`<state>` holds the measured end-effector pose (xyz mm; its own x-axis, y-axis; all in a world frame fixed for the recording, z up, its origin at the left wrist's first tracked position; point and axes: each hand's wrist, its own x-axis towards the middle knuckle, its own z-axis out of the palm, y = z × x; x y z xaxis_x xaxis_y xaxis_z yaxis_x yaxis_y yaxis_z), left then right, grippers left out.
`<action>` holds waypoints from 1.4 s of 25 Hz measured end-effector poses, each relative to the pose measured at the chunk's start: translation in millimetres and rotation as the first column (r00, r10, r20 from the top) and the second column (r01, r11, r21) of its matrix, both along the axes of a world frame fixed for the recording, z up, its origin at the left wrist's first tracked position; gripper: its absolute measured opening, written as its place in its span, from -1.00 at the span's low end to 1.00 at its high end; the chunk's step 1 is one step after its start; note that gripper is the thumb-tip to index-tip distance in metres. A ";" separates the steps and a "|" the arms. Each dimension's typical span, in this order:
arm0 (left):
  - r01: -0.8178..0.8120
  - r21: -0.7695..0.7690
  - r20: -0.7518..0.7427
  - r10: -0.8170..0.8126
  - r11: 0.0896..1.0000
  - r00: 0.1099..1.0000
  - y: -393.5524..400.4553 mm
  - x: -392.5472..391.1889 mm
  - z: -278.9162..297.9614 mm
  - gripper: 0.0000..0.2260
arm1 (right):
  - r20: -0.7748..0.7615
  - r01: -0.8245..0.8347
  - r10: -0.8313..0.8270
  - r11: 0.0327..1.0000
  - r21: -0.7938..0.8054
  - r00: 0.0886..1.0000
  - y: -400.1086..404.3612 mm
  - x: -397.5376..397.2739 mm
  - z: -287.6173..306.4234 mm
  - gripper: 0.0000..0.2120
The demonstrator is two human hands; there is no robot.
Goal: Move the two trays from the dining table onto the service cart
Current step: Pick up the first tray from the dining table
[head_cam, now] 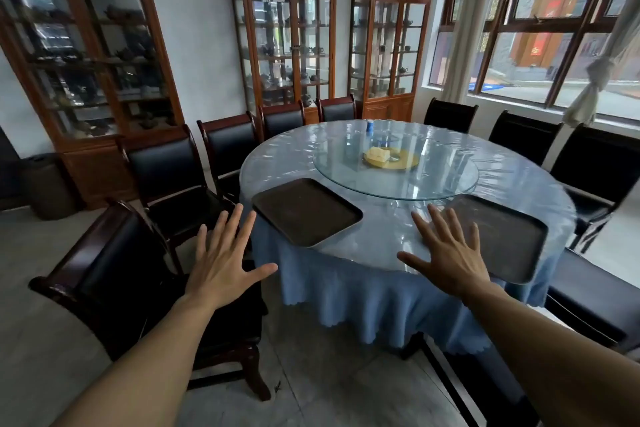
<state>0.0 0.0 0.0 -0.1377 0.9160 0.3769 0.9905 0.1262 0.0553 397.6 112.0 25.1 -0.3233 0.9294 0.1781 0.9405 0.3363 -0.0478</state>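
Note:
Two dark brown rectangular trays lie empty on the round dining table [381,229], which has a blue cloth under clear plastic. The left tray [306,211] sits at the table's near left edge. The right tray [509,236] sits at the near right edge, partly over the rim. My left hand [221,260] is spread open in the air, just left of the left tray and apart from it. My right hand [450,253] is spread open in front of the right tray's left end, and covers part of it. No service cart is in view.
A glass turntable [394,166] at the table's middle carries a yellow dish and a blue cup. Dark chairs ring the table; one chair [138,274] stands right below my left arm. Wooden display cabinets [284,38] line the back wall. Windows fill the right side.

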 end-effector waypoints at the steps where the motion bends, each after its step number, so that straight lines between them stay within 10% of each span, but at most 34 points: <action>1: -0.002 -0.007 -0.006 0.002 1.000 1.000 9.7 -0.7 -0.5 -0.04 | 0.009 -0.005 0.005 1.000 0.012 1.000 11.0 -2.2 -1.6 -0.09; 35: -0.181 -0.248 0.132 0.218 0.952 0.967 426.5 -115.2 -97.4 -0.07 | 0.040 -0.120 0.131 0.972 -0.204 0.991 478.8 -160.5 -87.7 -0.16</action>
<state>-115.2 426.5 -97.4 -0.3665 0.9232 0.1160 0.9250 0.3481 0.1521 237.1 590.8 -62.6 -0.4433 0.8959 -0.0282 0.8946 0.4402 -0.0775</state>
